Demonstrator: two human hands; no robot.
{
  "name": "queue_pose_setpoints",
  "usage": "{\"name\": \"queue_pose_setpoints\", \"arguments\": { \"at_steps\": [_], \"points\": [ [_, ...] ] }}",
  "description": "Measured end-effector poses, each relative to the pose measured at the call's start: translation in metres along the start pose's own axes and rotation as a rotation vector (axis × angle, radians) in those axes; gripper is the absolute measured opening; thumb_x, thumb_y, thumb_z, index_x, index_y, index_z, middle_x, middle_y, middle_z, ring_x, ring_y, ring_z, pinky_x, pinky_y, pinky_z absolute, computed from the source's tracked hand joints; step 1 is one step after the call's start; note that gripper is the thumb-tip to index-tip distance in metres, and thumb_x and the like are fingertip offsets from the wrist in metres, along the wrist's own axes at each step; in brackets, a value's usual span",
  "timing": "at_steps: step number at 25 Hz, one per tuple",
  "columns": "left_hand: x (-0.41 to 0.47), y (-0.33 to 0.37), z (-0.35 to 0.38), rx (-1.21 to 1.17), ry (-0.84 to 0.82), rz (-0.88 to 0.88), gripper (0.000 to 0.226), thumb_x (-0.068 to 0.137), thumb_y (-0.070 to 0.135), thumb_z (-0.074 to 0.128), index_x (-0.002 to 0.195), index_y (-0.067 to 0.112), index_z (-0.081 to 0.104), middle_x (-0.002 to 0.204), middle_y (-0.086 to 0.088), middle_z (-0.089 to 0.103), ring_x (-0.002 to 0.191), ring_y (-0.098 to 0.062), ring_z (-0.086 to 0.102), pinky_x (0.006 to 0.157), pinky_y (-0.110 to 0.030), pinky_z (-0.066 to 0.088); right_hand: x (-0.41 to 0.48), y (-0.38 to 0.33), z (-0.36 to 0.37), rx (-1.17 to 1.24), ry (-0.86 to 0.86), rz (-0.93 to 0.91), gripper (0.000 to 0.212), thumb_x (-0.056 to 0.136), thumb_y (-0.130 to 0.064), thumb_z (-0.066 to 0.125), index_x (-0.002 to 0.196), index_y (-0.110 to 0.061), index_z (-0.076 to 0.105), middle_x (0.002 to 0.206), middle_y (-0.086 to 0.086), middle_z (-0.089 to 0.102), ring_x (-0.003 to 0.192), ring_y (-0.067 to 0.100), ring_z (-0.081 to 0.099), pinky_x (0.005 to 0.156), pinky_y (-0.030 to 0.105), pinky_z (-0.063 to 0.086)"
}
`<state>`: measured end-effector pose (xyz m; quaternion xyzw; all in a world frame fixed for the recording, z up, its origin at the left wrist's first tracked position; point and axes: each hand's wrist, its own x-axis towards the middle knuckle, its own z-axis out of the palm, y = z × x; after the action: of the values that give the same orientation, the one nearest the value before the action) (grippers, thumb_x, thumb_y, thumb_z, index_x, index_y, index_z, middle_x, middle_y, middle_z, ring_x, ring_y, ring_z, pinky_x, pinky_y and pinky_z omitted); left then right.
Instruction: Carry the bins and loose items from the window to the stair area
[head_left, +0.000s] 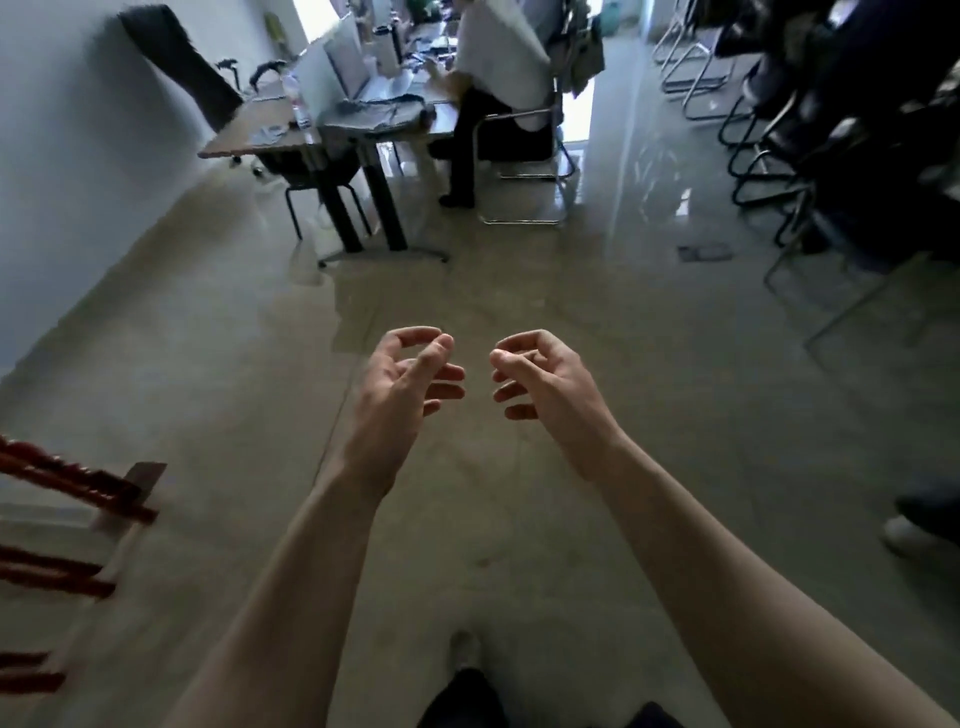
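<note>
Both my arms reach forward over a bare, glossy floor. My left hand (402, 384) is held out at the centre with its fingers curled loosely and apart, holding nothing. My right hand (545, 382) mirrors it a short gap to the right, also loosely curled and holding nothing. The two sets of fingertips face each other without touching. No bin or loose item shows in this view. A bright window lies at the far end of the room, behind the desks.
Red stair railing (67, 483) stands at the left edge. Desks (332, 124) with clutter and a seated person (498, 78) lie ahead left. Black cantilever chairs (779, 156) line the right side. Someone's shoe (914, 535) shows at far right. Shiny floor (519, 291) runs ahead.
</note>
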<state>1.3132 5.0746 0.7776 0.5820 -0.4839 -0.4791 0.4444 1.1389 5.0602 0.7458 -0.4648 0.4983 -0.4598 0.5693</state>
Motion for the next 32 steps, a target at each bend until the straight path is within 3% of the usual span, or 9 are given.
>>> {"name": "queue_pose_setpoints", "arguments": {
  "at_steps": [5, 8, 11, 13, 18, 24, 32],
  "points": [
    [0.092, 0.013, 0.067, -0.092, -0.212, -0.006, 0.028, 0.103, 0.043, 0.058, 0.126, 0.028, 0.062, 0.109, -0.008, 0.079, 0.100, -0.023, 0.077, 0.094, -0.043, 0.055, 0.048, -0.004, -0.072, 0.001, 0.229, 0.024, 0.032, 0.094, -0.033, 0.069, 0.120, -0.016, 0.063, 0.110, 0.009, 0.073, 0.090, 0.017, 0.070, 0.076, 0.034, 0.057],
    [0.155, 0.021, 0.085, -0.186, -0.298, -0.050, 0.032, 0.102, 0.044, 0.058, 0.130, 0.029, 0.062, 0.113, -0.007, 0.079, 0.105, -0.023, 0.076, 0.098, -0.046, 0.055, 0.092, -0.016, -0.090, 0.004, 0.295, 0.027, 0.044, 0.088, -0.038, 0.067, 0.126, -0.017, 0.062, 0.122, 0.012, 0.071, 0.097, 0.018, 0.070, 0.081, 0.034, 0.056],
    [0.224, 0.033, 0.094, -0.214, -0.357, -0.077, 0.033, 0.101, 0.047, 0.059, 0.130, 0.032, 0.063, 0.114, -0.006, 0.079, 0.105, -0.023, 0.076, 0.102, -0.048, 0.054, 0.150, -0.036, -0.102, 0.014, 0.337, 0.047, 0.038, 0.097, -0.033, 0.064, 0.131, -0.018, 0.059, 0.129, 0.012, 0.069, 0.103, 0.022, 0.069, 0.087, 0.039, 0.056],
    [0.265, 0.039, 0.100, -0.220, -0.389, -0.063, 0.034, 0.101, 0.047, 0.058, 0.132, 0.033, 0.062, 0.116, -0.006, 0.078, 0.107, -0.024, 0.076, 0.102, -0.048, 0.054, 0.186, -0.047, -0.111, 0.015, 0.361, 0.039, 0.043, 0.093, -0.038, 0.064, 0.131, -0.021, 0.060, 0.128, 0.010, 0.070, 0.107, 0.024, 0.071, 0.089, 0.041, 0.057],
    [0.348, 0.050, 0.120, -0.231, -0.414, -0.095, 0.036, 0.102, 0.049, 0.055, 0.135, 0.035, 0.060, 0.114, -0.005, 0.079, 0.107, -0.023, 0.076, 0.099, -0.044, 0.054, 0.262, -0.060, -0.138, 0.055, 0.382, 0.043, 0.045, 0.089, -0.043, 0.064, 0.130, -0.026, 0.060, 0.126, 0.006, 0.071, 0.111, 0.026, 0.071, 0.089, 0.042, 0.058],
    [0.437, 0.063, 0.164, -0.157, -0.409, -0.101, 0.037, 0.100, 0.051, 0.054, 0.131, 0.033, 0.064, 0.114, -0.004, 0.079, 0.107, -0.023, 0.076, 0.099, -0.044, 0.053, 0.355, -0.066, -0.189, 0.117, 0.377, 0.057, 0.031, 0.099, -0.036, 0.061, 0.127, -0.025, 0.060, 0.129, 0.011, 0.068, 0.108, 0.025, 0.070, 0.092, 0.046, 0.057],
    [0.581, 0.113, 0.299, -0.126, -0.329, -0.069, 0.041, 0.098, 0.052, 0.056, 0.134, 0.035, 0.059, 0.115, -0.003, 0.079, 0.108, -0.023, 0.075, 0.098, -0.042, 0.052, 0.515, -0.094, -0.330, 0.182, 0.332, 0.060, 0.021, 0.102, -0.034, 0.056, 0.121, -0.028, 0.060, 0.127, 0.009, 0.068, 0.106, 0.023, 0.069, 0.094, 0.045, 0.055]
  ]
}}
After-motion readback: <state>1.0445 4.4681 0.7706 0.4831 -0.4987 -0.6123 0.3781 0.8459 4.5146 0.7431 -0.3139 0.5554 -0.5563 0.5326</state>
